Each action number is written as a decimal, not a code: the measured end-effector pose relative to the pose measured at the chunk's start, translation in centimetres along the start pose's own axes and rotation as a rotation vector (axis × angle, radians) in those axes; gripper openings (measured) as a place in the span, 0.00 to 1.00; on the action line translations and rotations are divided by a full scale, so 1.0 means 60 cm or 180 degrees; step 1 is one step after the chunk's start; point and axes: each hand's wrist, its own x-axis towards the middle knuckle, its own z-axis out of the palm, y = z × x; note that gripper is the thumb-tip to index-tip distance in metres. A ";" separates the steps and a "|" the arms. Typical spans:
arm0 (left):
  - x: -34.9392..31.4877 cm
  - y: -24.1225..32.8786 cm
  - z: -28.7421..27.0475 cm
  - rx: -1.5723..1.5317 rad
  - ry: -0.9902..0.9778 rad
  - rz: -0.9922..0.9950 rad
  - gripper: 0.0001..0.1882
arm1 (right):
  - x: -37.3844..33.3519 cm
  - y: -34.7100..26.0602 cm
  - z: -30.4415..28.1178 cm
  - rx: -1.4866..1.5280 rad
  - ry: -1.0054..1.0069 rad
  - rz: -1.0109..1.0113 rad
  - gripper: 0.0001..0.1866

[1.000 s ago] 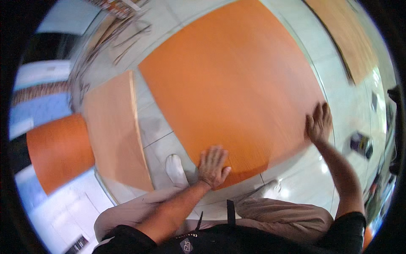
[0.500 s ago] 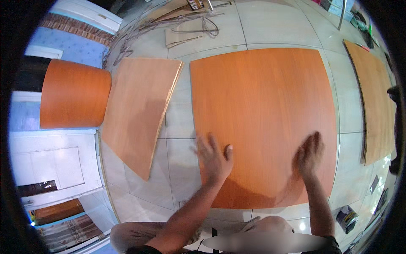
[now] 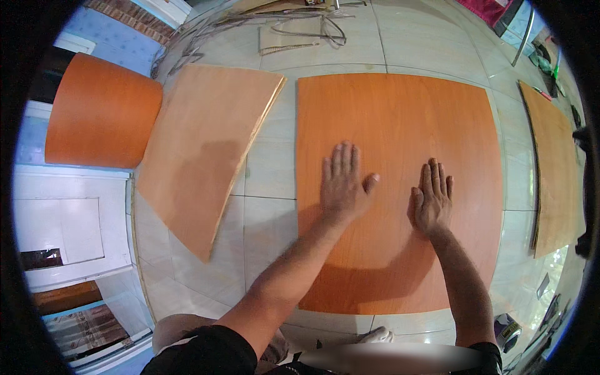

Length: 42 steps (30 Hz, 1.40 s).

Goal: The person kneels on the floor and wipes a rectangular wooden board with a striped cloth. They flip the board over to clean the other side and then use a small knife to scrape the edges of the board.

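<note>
A large orange wood-grain panel (image 3: pixel 387 262) lies flat on the tiled floor in front of me. My left hand (image 3: pixel 345 181) rests palm down on its left-middle part, fingers stretched forward and thumb apart. To the right, my right hand (image 3: pixel 432 197) also lies flat against the panel, its fingers extended. Neither hand holds anything. The panel's surface looks smooth, and its edges stay visible all round except where my right forearm crosses the near side.
Left of the panel lies a paler brown board (image 3: pixel 203 144) with a slanted end. Beyond it stands a curved orange sheet (image 3: pixel 103 112). Another board (image 3: pixel 553 175) is at the far right. A dark container (image 3: pixel 506 331) sits at lower right; cardboard (image 3: pixel 290 37) and loose strips lie behind.
Both hands have moved forward over the panel and now lie flat; the right one also shifted left. The view has tilted slightly.
</note>
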 end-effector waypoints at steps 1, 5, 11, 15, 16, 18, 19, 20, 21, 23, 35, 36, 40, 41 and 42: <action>0.011 -0.015 -0.003 0.0002 0.0106 -0.0057 0.48 | 0.000 -0.002 0.001 0.0033 0.0060 -0.0003 0.36; 0.050 -0.056 -0.016 0.0121 0.0071 -0.0511 0.52 | -0.001 0.000 0.005 -0.0029 0.0112 -0.0014 0.37; 0.053 -0.070 -0.016 0.0206 0.0270 -0.0426 0.47 | 0.004 0.003 0.004 0.0009 -0.0003 0.0007 0.38; 0.028 -0.062 -0.008 0.0151 0.0016 0.0539 0.41 | -0.017 -0.066 0.011 0.0074 -0.0313 -0.0315 0.37; 0.023 -0.061 -0.008 0.0156 -0.0198 0.0765 0.40 | -0.026 -0.096 0.019 -0.0048 -0.0163 -0.1027 0.36; 0.019 -0.059 -0.008 0.0264 0.0111 0.0577 0.38 | -0.048 -0.134 0.029 0.0517 -0.0380 -0.1602 0.34; 0.019 -0.058 -0.009 0.0286 0.0253 0.0514 0.38 | -0.052 -0.140 0.033 0.0735 -0.0574 -0.1751 0.33; 0.021 -0.059 -0.010 0.0364 0.0127 0.0484 0.38 | -0.045 -0.136 0.037 0.0971 -0.0570 -0.2009 0.32; 0.022 -0.059 -0.012 0.0358 0.0058 0.0515 0.38 | -0.031 -0.122 0.040 0.0789 -0.0513 -0.1729 0.32; 0.024 -0.059 -0.015 0.0347 -0.0086 0.0484 0.39 | 0.030 -0.057 0.043 0.0410 -0.0024 -0.1527 0.32; 0.026 -0.035 -0.032 0.0526 -0.0277 0.0425 0.40 | 0.213 0.133 0.014 -0.0196 0.0578 0.0512 0.37; 0.031 -0.024 -0.031 0.0228 -0.0266 0.1041 0.40 | 0.212 0.131 0.015 -0.0291 0.0403 0.0645 0.37; 0.072 0.034 -0.009 -0.0357 -0.0377 0.2316 0.40 | 0.212 0.130 0.018 -0.0439 0.0520 0.0452 0.37; 0.095 0.032 -0.007 -0.0259 -0.0388 0.2002 0.40 | 0.211 0.130 0.018 -0.0416 0.0486 0.0444 0.37; 0.122 0.027 -0.003 -0.0275 -0.0241 0.1769 0.41 | 0.210 0.131 0.019 -0.0453 0.0518 0.0471 0.37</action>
